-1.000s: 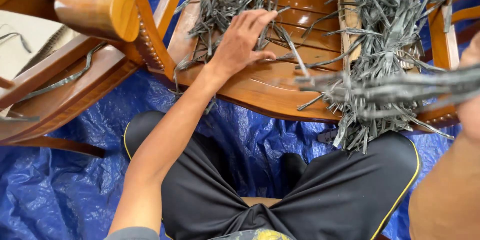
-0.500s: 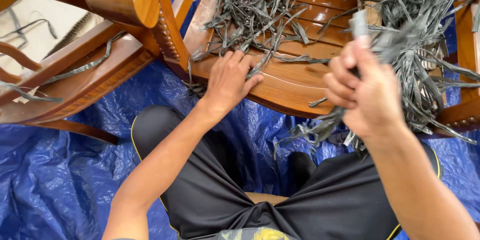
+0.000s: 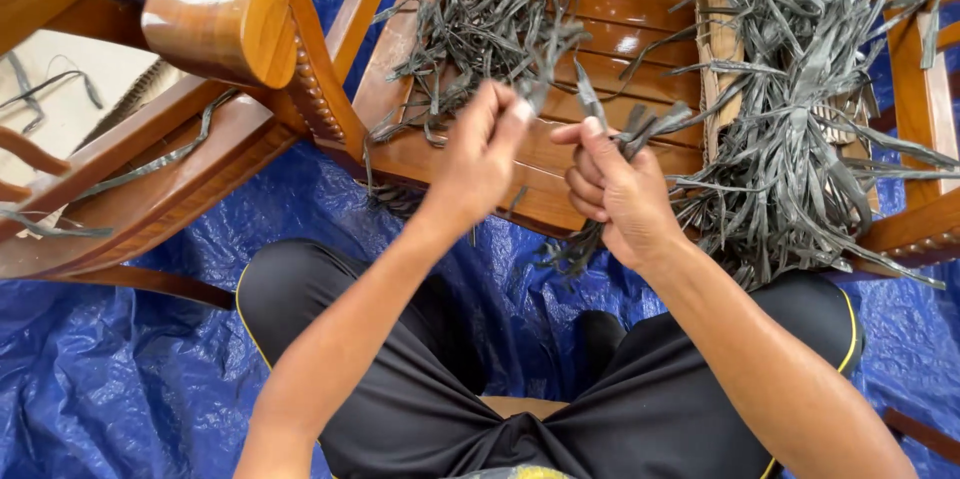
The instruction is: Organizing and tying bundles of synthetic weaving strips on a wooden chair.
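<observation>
Gripping a small bundle of grey strips (image 3: 625, 139), the right hand (image 3: 620, 194) is closed around it above the wooden chair seat (image 3: 560, 174). The left hand (image 3: 478, 154) pinches one strip's end just beside it. A big heap of strips (image 3: 800, 109) lies to the right, over a blue tarp (image 3: 100, 389).

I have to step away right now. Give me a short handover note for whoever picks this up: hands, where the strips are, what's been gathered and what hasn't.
Left hand: pinching one grey strip between fingertips, raised over the wooden chair seat.
Right hand: closed on a bundle of strips, ends sticking out above and below the fist.
Loose pile: spread on the seat's left half, unsorted.
Big heap: on the seat's right side, spilling over the front edge.
Gathered: only the small bundle in the right hand.
Left: both piles remain on the seat. A few stray strips lie on the neighbouring chair frame.
</observation>
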